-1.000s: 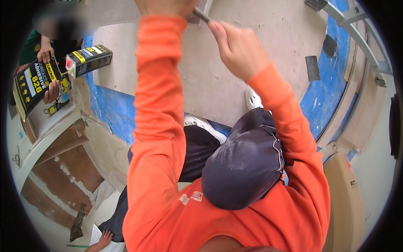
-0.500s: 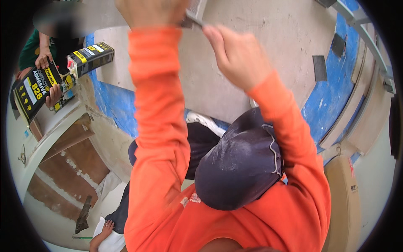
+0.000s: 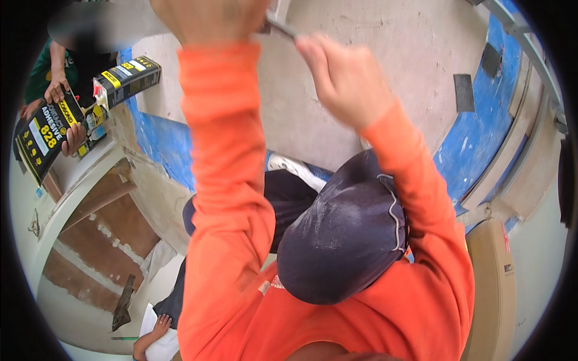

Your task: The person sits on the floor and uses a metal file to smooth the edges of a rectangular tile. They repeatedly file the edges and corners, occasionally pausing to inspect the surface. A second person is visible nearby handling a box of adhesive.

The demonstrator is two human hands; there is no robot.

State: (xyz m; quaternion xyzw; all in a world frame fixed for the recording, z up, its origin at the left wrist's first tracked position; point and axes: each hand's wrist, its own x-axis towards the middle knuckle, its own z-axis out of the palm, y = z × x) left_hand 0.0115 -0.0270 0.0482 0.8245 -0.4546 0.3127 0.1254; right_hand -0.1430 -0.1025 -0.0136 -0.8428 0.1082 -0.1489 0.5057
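My right hand (image 3: 346,78) is closed around the end of a thin, dark metal tool (image 3: 281,28), with thumb and forefinger pressed along it. The tool slants up and left toward my left hand (image 3: 208,18), which shows only its back and wrist at the top edge. Its fingers look curled, but they and what they grip are out of sight. Between the hands, a pale grey, straight-edged piece (image 3: 279,9) is cut off by the picture's edge; I cannot tell what it is. Below both hands lies a large beige board (image 3: 385,54).
Blue sheeting (image 3: 481,144) shows around the board. Two small dark rectangular pieces (image 3: 463,93) lie at the right, near curved wooden strips (image 3: 512,144). At the left, another person's hands (image 3: 73,138) hold a black adhesive can (image 3: 42,141) beside a second can (image 3: 129,81). A cardboard box (image 3: 490,289) stands lower right.
My right hand has shifted slightly right, and my left hand slightly left. The tool stays between them. The whole view has moved a little, and the other person still holds the can.
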